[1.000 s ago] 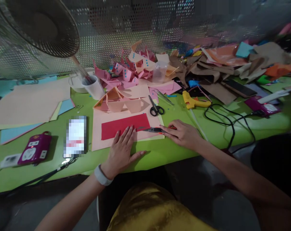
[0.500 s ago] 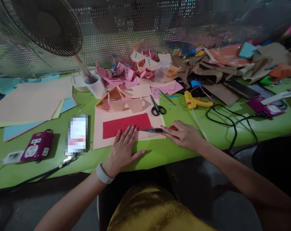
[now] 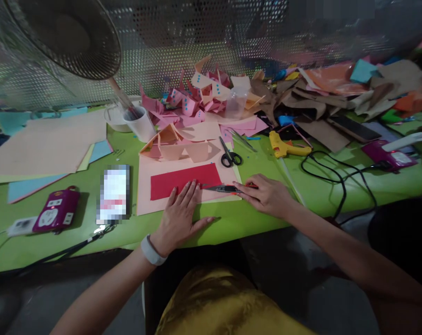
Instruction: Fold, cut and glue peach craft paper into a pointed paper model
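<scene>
A red paper rectangle point(image 3: 183, 179) lies on a peach sheet point(image 3: 151, 205) on the green table. My left hand point(image 3: 180, 215) lies flat with fingers spread, fingertips pressing the red paper's lower edge. My right hand point(image 3: 268, 194) grips a utility knife point(image 3: 224, 188) with a red and black handle; its blade points left at the red paper's lower right corner. Just beyond the red paper sit folded peach paper shapes point(image 3: 177, 148).
Black scissors point(image 3: 229, 157), a yellow glue gun point(image 3: 286, 148) and a black cable point(image 3: 336, 179) lie right of the sheet. A phone point(image 3: 113, 193) and a purple device point(image 3: 55, 216) lie left. A fan point(image 3: 62, 37), a cup point(image 3: 139, 123) and paper piles point(image 3: 204, 97) stand behind.
The hands and knife hold almost the same place on the paper. The view has drifted slightly, so everything sits a little further right.
</scene>
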Demonstrator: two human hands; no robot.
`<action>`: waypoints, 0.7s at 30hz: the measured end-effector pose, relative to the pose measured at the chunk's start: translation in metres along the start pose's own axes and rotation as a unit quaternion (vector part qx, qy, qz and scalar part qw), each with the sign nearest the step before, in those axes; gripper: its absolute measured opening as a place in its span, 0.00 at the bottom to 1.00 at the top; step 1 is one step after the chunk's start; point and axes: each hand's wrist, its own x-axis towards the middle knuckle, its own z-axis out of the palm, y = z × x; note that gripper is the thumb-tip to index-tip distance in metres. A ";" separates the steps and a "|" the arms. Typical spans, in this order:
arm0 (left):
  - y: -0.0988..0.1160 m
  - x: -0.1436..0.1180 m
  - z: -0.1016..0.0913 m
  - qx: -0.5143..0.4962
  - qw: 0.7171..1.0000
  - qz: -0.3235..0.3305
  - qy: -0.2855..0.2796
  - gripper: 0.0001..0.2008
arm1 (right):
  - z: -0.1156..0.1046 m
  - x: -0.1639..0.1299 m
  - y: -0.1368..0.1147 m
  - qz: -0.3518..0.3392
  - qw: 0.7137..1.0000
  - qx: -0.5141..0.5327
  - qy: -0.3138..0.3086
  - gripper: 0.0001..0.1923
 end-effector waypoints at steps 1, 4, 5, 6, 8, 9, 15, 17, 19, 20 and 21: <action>0.000 0.000 0.000 0.001 1.000 -0.002 0.000 0.44 | 0.000 0.001 0.000 0.002 1.000 -0.001 0.002 0.16; 0.004 0.003 0.000 0.004 1.000 -0.011 0.000 0.43 | -0.003 0.003 -0.001 0.005 1.000 -0.013 0.002 0.16; 0.006 0.004 -0.001 0.006 1.000 -0.016 0.001 0.44 | -0.004 0.004 -0.001 0.004 1.000 -0.017 0.000 0.16; 0.008 0.005 -0.001 0.008 1.000 -0.022 0.002 0.44 | -0.005 0.005 0.000 0.001 1.000 -0.021 -0.002 0.16; 0.012 0.006 -0.002 0.013 1.000 -0.028 0.006 0.44 | -0.005 0.004 0.000 -0.003 1.000 -0.025 -0.002 0.17; 0.012 0.005 -0.003 0.015 0.999 -0.030 0.008 0.44 | -0.005 0.004 0.000 -0.005 1.000 -0.025 -0.002 0.17; 0.002 -0.007 -0.004 0.015 0.999 -0.034 0.008 0.45 | 0.000 -0.002 -0.001 0.002 0.999 -0.032 -0.004 0.17; -0.001 -0.009 -0.003 0.012 0.999 -0.032 0.003 0.45 | 0.001 -0.002 -0.003 0.003 0.999 -0.035 -0.005 0.17; -0.003 -0.010 -0.003 0.013 0.999 -0.032 0.000 0.45 | 0.003 -0.001 -0.006 0.004 0.999 -0.041 -0.005 0.17; -0.002 -0.010 -0.003 0.014 0.999 -0.033 0.000 0.45 | 0.004 0.000 -0.007 0.005 0.999 -0.043 -0.005 0.17; -0.002 -0.010 -0.003 0.015 0.999 -0.035 0.002 0.45 | 0.005 0.001 -0.008 0.004 0.999 -0.044 -0.005 0.17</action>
